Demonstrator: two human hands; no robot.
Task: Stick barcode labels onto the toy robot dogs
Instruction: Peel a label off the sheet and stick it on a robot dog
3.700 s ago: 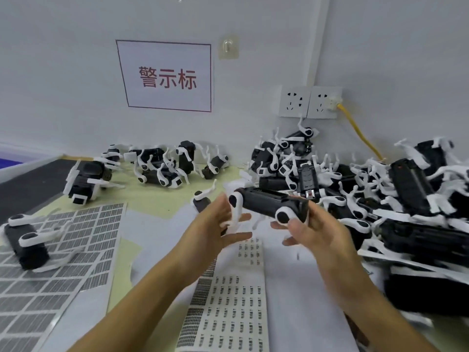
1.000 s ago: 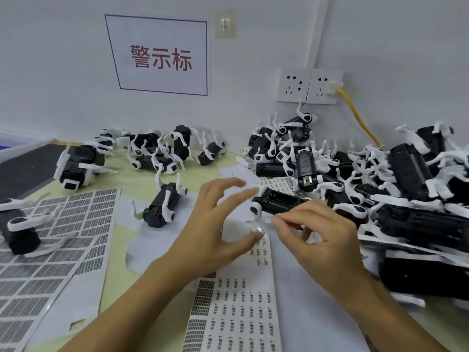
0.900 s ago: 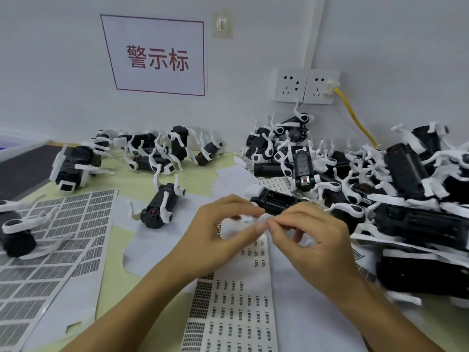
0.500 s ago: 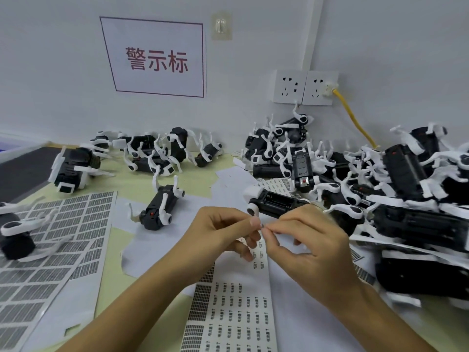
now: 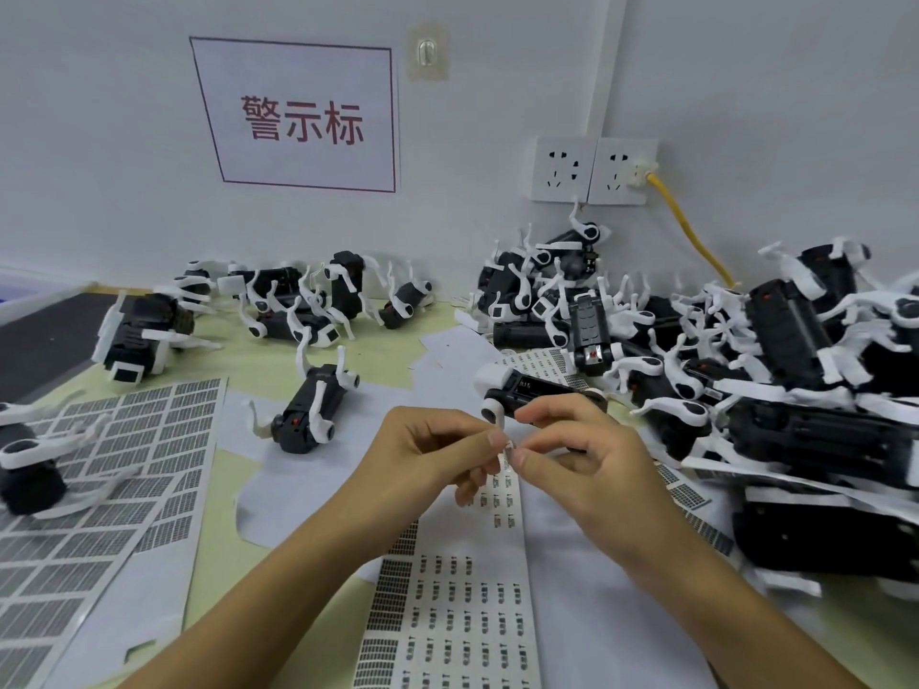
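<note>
My left hand [image 5: 427,455] and my right hand [image 5: 587,464] meet fingertip to fingertip above a sheet of small labels [image 5: 467,604]. Between them they pinch a tiny white label [image 5: 508,446]. Just behind the fingertips a black toy robot dog with white legs [image 5: 527,392] lies on its side on the table. Another dog [image 5: 311,407] lies belly up to the left, apart from both hands.
A large heap of black and white dogs [image 5: 776,360] fills the right side. A smaller group [image 5: 298,305] lies at the back left by the wall. Big barcode sheets [image 5: 99,469] cover the left table, with one dog [image 5: 25,464] on them. A yellow cable [image 5: 691,231] hangs from the wall sockets.
The dog that both hands held has been set down on the table. My hands then came together over the label sheet and now pinch a small label between their fingertips.
</note>
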